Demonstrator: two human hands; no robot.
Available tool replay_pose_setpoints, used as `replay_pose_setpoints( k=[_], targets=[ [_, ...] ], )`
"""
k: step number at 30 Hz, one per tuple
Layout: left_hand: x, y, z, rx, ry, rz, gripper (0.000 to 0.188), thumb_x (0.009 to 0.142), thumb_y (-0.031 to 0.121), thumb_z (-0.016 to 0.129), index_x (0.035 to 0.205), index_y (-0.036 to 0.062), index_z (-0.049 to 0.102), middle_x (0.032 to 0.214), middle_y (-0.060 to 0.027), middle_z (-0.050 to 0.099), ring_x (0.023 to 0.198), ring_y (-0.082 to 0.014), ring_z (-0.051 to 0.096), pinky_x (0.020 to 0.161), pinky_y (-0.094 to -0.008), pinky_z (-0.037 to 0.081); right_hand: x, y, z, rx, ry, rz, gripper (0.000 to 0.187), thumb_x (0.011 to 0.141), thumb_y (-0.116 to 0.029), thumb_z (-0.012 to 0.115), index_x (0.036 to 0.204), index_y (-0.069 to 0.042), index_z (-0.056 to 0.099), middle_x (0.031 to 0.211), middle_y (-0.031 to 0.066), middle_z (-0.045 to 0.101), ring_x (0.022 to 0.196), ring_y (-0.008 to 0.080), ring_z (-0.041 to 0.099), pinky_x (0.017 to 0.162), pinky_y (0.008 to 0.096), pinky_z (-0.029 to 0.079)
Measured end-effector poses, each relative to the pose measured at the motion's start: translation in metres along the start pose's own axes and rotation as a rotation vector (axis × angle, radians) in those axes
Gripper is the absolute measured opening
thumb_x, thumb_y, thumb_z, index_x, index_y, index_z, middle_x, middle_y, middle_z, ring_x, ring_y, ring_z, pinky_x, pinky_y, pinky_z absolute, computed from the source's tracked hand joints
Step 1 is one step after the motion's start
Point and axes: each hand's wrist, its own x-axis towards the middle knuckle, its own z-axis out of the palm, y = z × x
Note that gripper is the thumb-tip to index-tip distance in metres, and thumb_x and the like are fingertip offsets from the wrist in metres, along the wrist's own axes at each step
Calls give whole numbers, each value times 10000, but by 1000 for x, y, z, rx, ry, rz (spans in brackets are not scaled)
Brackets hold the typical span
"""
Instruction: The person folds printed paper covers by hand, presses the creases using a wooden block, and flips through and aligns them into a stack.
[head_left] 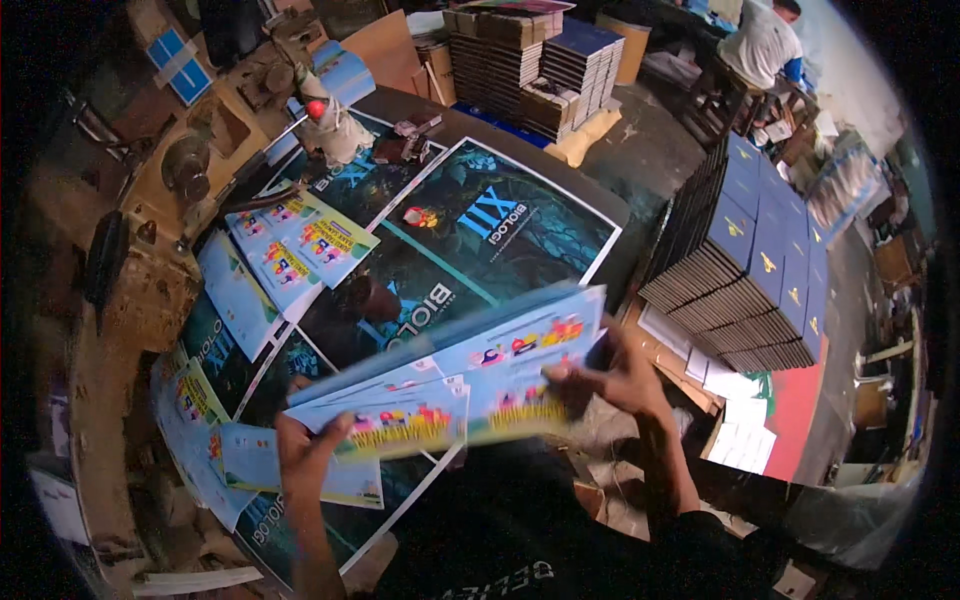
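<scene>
Between my two hands is a bundle of light blue printed sheets point(430, 405) with colourful cartoon figures and yellow lettering, held tilted and partly fanned. My left hand point(310, 440) is closed on its left end, thumb on top. At the right end my right hand point(620, 375) grips the sheets, its fingers slightly blurred. Below the bundle, large dark green printed cover sheets point(540, 225) lie over the work surface. Similar light blue sheets point(300, 245) rest on them to the left, and more sheets point(250, 455) lie near my left forearm.
A worn machine point(190, 170) with a red-knobbed lever point(316, 109) stands along the left. Tall stacks of dark blue books point(745, 250) rise at the right, and further book stacks point(500, 70) stand at the back. A person point(762, 45) sits at the upper right.
</scene>
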Motion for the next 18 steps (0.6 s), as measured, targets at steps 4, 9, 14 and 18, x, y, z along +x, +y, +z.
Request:
replay_pose_setpoints(
  k=[4, 9, 14, 18],
  targets=[
    [25, -2, -21, -5, 32, 260, 740, 632, 114, 915, 1239, 33, 499, 1102, -76, 597, 1042, -188, 607, 904, -352, 535, 21, -44, 2, 19, -56, -398, 565, 755, -199, 877, 1213, -21, 597, 1140, 97, 687, 1070, 201, 628, 949, 363, 479],
    [46, -29, -4, 33, -158, 121, 803, 613, 93, 916, 1281, 35, 475, 1158, -66, 581, 1086, -196, 596, 933, -372, 523, 41, -21, -6, -375, -184, -224, 801, 708, -209, 884, 1380, 11, 506, 1338, 138, 610, 1239, 255, 565, 1083, 385, 403],
    [36, -19, 40, -255, -123, 264, 999, 641, 353, 916, 1417, 66, 357, 1462, -130, 442, 1302, -258, 489, 1031, -430, 480, 44, 24, 14, -13, -124, -536, 1052, 653, -174, 760, 1559, -28, 246, 1581, 169, 335, 1456, 264, 325, 1189, 413, 253],
    [41, -42, 31, -394, -64, 325, 884, 756, 458, 825, 1412, 72, 377, 1543, -146, 371, 1369, -269, 422, 1091, -450, 426, 35, 14, 20, -114, -81, -407, 1072, 668, -278, 821, 1547, -16, 267, 1584, 168, 328, 1454, 271, 327, 1189, 419, 252]
  ],
)
